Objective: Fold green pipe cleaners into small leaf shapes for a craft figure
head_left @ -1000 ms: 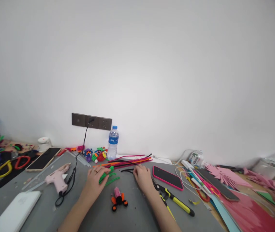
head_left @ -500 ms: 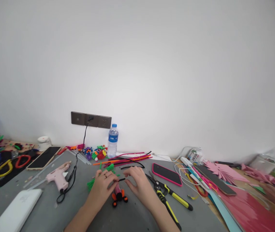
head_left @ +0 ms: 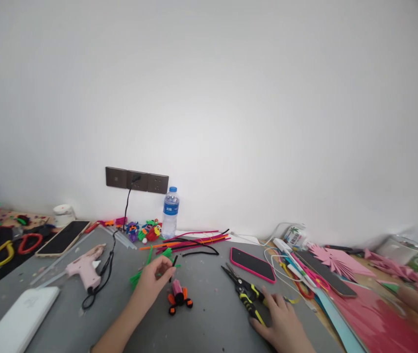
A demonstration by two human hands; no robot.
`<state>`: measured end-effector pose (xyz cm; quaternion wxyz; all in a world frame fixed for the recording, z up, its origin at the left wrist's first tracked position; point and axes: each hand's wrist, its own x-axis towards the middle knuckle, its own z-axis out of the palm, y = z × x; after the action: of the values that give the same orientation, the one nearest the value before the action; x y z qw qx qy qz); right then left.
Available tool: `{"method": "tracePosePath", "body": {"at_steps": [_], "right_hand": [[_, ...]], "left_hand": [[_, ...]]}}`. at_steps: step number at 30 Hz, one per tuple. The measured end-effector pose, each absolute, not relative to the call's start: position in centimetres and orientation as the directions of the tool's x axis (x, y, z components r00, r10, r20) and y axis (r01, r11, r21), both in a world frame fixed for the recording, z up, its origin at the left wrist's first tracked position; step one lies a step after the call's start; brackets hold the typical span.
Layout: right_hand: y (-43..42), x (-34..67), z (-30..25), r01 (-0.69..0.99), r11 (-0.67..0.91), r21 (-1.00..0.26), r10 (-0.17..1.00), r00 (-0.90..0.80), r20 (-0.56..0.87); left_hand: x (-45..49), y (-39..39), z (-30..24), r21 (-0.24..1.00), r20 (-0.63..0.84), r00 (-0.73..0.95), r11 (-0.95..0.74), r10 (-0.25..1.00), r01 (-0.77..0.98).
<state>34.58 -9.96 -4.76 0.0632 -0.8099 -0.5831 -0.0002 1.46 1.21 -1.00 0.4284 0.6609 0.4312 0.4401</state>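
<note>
My left hand [head_left: 151, 283] pinches a short black pipe cleaner [head_left: 174, 264], which stands nearly upright between thumb and fingertips. Just to its right on the grey mat sits a small pink pipe-cleaner figure [head_left: 177, 289] with a black round end and orange-and-black feet. Green pipe cleaners [head_left: 135, 279] lie partly hidden behind the left hand. At the right, my right hand [head_left: 284, 318] has its fingers and thumb round the yellow-and-black handles of the pliers [head_left: 244, 294]. The pliers lie on the mat, jaws pointing away and to the left.
Pink, orange and black pipe cleaners [head_left: 194, 241] lie before the water bottle [head_left: 171, 213]. A pink-cased phone [head_left: 253, 264] is beyond the pliers. Left are a glue gun [head_left: 84, 269] with its cord and a white power bank [head_left: 19, 321]. Other people's hands show at both edges.
My right hand has left the black pipe cleaner and moved right and nearer, onto the pliers' handles. The left hand keeps the pipe cleaner, which has turned from nearly level to upright.
</note>
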Motion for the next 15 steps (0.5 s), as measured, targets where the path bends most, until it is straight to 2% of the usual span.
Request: {"method": "tracePosePath", "body": {"at_steps": [4,9,11,15], "right_hand": [[-10.5,34.9,-4.6,0.946,-0.285,-0.156,0.957,0.289,0.003],[-12.3,33.1,-2.6,0.834,-0.299,-0.463,0.949,0.310,-0.054],[-12.8,31.8,-1.4,0.767,-0.260,-0.586,0.962,0.260,-0.086],[-12.5,28.6,0.3,0.715,-0.130,-0.687,0.991,0.082,-0.103]], "left_hand": [[1.7,1.5,-1.7,0.981,0.112,0.274,-0.150,0.955,0.122],[2.5,1.3,-2.0,0.951,0.173,0.235,-0.224,0.956,0.213],[2.9,1.1,-1.8,0.931,0.205,0.234,-0.263,0.950,0.253],[3.3,0.6,-1.6,0.913,0.238,0.248,-0.304,0.939,0.274]]}}
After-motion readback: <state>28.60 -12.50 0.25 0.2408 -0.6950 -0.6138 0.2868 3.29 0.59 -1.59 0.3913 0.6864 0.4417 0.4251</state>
